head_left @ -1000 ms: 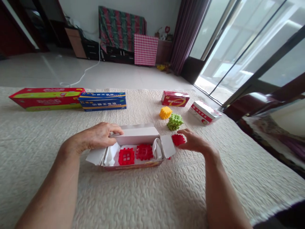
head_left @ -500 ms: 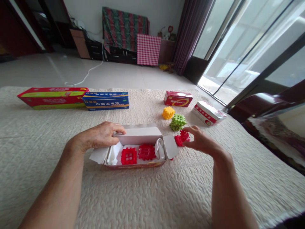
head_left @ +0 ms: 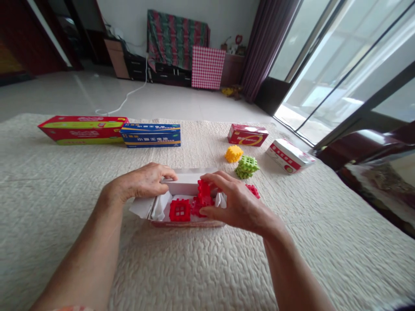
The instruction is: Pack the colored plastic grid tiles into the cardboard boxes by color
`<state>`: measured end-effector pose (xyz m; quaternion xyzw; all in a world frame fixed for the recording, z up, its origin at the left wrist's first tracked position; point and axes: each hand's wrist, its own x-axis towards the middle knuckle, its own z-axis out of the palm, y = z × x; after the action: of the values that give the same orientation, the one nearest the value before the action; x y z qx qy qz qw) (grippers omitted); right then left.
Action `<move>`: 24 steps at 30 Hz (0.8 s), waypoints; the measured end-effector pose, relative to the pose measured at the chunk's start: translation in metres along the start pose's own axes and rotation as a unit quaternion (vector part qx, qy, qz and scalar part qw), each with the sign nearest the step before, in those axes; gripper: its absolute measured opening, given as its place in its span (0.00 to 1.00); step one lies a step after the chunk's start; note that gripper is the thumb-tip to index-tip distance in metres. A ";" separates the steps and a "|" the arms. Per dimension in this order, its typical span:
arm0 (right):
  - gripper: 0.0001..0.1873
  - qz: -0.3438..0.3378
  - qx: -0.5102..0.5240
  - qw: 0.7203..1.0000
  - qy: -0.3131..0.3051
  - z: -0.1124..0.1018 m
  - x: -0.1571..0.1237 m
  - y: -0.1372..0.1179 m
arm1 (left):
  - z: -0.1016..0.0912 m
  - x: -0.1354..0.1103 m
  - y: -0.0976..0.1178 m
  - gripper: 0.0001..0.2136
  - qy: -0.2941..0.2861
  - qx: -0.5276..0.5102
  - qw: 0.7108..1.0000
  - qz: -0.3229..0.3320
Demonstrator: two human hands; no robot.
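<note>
An opened cardboard box (head_left: pixel 183 188) lies in front of me, with white lining inside. My left hand (head_left: pixel 142 182) holds its back left edge, thumb inside and fingers at the lid flap. My right hand (head_left: pixel 236 201) is over the box's right half, thumb and fingers closed around a red plastic building block (head_left: pixel 204 192) with notched edges. Left of it, a red square block (head_left: pixel 180 210) with a windowed face rests in the box. The second red block in there is mostly covered by the held one. Beyond my right hand, another red block (head_left: pixel 253 191) partly shows on the quilted cover.
Green (head_left: pixel 247 166) and yellow (head_left: pixel 234 153) notched blocks sit behind the right hand. Farther back stand a dark red box (head_left: pixel 248 135) and a white-and-red box (head_left: pixel 290 156). At left are a blue box (head_left: pixel 151 136) and a long red-and-green box (head_left: pixel 84 130).
My right hand has carried a red block leftward from the cover to above the open box. The left hand keeps its hold on the box edge. The view has shifted slightly.
</note>
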<state>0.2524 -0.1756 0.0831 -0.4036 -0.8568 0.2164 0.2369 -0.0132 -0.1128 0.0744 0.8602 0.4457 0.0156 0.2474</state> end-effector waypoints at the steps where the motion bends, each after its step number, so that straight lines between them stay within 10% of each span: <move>1: 0.26 0.007 -0.001 1.000 -0.019 0.004 0.002 -0.001 | 0.000 0.000 0.001 0.18 0.003 0.003 1.000 0.002; 24: 0.10 0.081 -0.137 0.984 -0.074 0.005 -0.003 -0.007 | 0.004 0.002 -0.004 0.21 0.009 0.001 1.000 0.020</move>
<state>0.2472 -0.1832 0.0827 -0.4831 -0.8581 0.1443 0.0970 -0.0137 -0.1108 0.0683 0.8691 0.4306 0.0277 0.2418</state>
